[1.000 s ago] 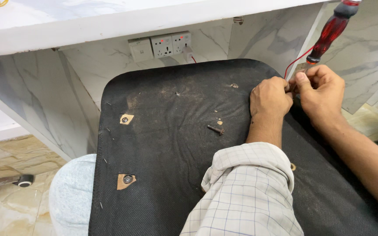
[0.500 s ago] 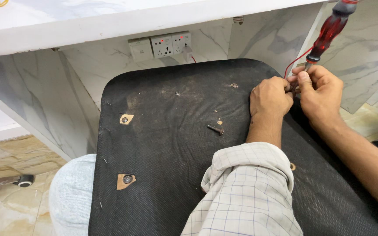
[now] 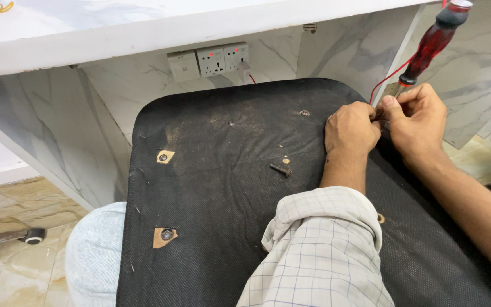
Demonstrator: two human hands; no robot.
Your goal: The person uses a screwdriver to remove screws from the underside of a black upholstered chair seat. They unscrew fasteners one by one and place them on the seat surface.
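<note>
A black fabric-covered board (image 3: 228, 187), the underside of a chair seat, lies across my lap. My right hand (image 3: 416, 122) grips a red-handled screwdriver (image 3: 436, 42) that points down at the board's far right edge. My left hand (image 3: 349, 128) is closed beside it, fingers pinching at the same spot next to the tool's tip; what it pinches is hidden. A loose dark screw (image 3: 281, 169) rests on the fabric just left of my left wrist. Two cut-out corners with bolt holes (image 3: 165, 156) (image 3: 166, 235) show on the board's left side.
A white marble-look counter (image 3: 143, 28) overhangs in front, with a row of wall sockets (image 3: 208, 61) beneath it and a red wire (image 3: 387, 79) hanging near the screwdriver. A chair castor leg (image 3: 12, 237) lies on the tiled floor at left.
The screwdriver handle has tilted slightly and both hands shifted a little at the board's edge; nothing was picked up or let go.
</note>
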